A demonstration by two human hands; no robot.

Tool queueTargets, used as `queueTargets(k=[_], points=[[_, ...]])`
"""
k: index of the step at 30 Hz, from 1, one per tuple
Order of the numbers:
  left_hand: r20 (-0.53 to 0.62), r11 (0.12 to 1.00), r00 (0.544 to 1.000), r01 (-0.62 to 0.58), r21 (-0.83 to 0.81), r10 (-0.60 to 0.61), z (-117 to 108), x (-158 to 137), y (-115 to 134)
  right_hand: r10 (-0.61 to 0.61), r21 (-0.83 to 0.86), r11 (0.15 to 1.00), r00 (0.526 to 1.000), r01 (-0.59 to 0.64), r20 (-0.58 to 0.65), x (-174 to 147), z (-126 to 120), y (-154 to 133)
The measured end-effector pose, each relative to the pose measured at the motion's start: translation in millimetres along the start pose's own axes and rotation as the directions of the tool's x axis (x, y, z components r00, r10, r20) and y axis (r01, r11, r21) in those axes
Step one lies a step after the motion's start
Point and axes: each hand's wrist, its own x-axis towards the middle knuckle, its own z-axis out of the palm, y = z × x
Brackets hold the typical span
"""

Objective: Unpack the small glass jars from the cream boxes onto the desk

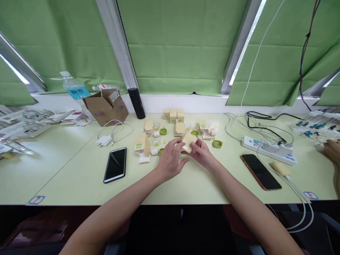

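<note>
green blinds (186,46) over slanted grey window frames (115,42), daylight (246,44) at edges; white ledge (183,102) behind pale green table (191,187), dark below.

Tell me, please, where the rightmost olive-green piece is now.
In the head view, the rightmost olive-green piece lies on the table, right of centre, to the right of the right hand, near the small white piece.

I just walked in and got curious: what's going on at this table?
A person has both hands on a small tan box: the right hand grips it, and the left hand touches its left side. Nearby on the table are opened boxes, small clear containers and green pieces, with more boxes grouped near the wall. Another person's hand shows at the right edge.
</note>
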Motion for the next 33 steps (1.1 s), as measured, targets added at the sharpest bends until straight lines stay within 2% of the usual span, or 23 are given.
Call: queueTargets(k=[4,8,10,13,17,20,23,26,29,33], points=[[-0.038,0.996,0.997,0.067,-0.055,-0.069,3.6,-0.9,-1.1,0.014,-0.031,0.999,1.000,-0.014,-0.026,-0.4,6.9,6.3],[-0.090,0.941,0.965,0.215,-0.262,-0.246,6.2,-0.5,-3.7,0.028,0.020,0.999,1.000,-0.028,-0.011,-1.4,8.9,3.6],[-0.054,0.879,0.945,0.278,-0.386,-0.323,8.4,-0.6,-4.7,0.021,0.009,1.000,1.000,-0.021,-0.015,-1.7,8.8,0.7],[0.067,0.774,0.929,0.343,-0.532,-0.365,11.2,-1.1,-6.2,0.003,-0.059,0.998,0.999,-0.005,-0.032,-1.1,7.4,-1.1],[0.147,0.681,0.908,0.393,-0.617,-0.391,11.6,-1.8,-6.7,-0.011,-0.074,0.997,0.999,0.007,-0.049,0.3,4.7,1.7],[0.121,0.696,0.903,0.397,-0.599,-0.412,10.5,-2.1,-5.0,-0.019,-0.061,0.998,0.999,0.017,-0.043,0.7,3.3,3.8],[0.050,0.771,0.905,0.388,-0.506,-0.422,8.7,-2.2,-2.7,-0.021,-0.040,0.999,0.999,0.019,-0.032,0.4,3.2,4.5],[-0.082,0.884,0.927,0.318,-0.343,-0.366,5.3,-1.0,-2.9,0.000,-0.010,1.000,1.000,0.000,0.010,-0.3,6.1,3.4],[-0.204,0.981,0.965,0.139,-0.136,-0.165,0.8,0.3,-7.1,0.023,0.018,1.000,0.998,-0.024,0.054,-1.6,11.7,2.1],[-0.207,0.993,0.973,-0.082,0.088,0.099,-0.2,-1.0,-13.7,0.063,0.034,0.997,0.991,-0.067,0.118,-3.7,18.1,3.9]])
